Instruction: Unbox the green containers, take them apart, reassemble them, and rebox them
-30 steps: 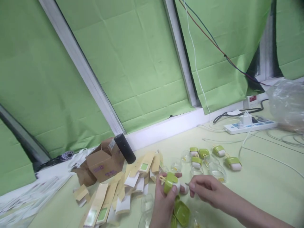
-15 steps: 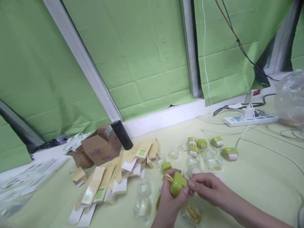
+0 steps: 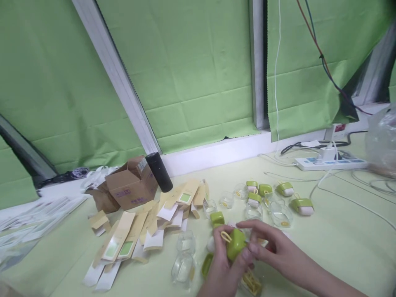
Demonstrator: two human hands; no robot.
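A small, rounded green case point(image 3: 236, 244) with a yellow cord loop is wrapped by the thumb and fingers of my left hand point(image 3: 221, 260). My right hand point(image 3: 272, 247) has its thumb against the case's right side, and its index finger arches over that end. What lies between those right fingertips is hidden. Under my hands, a clear container point(image 3: 251, 284) has yellow cords in it. Just behind my left hand sits another green piece point(image 3: 217, 218), and an open green piece point(image 3: 206, 264) is at its left.
Several green-and-white cases point(image 3: 303, 206) and clear plastic shells point(image 3: 281, 214) stand beyond my hands. Clear shells point(image 3: 183, 268) and flattened paper boxes point(image 3: 123, 243) lie left, near a cardboard box point(image 3: 133, 187) and black bottle point(image 3: 159, 172). A power strip point(image 3: 331, 163) with cables is at the back right.
My right index finger has lifted and arched over the end of the green case, and the case has turned slightly in my left hand. The view has shifted a little.
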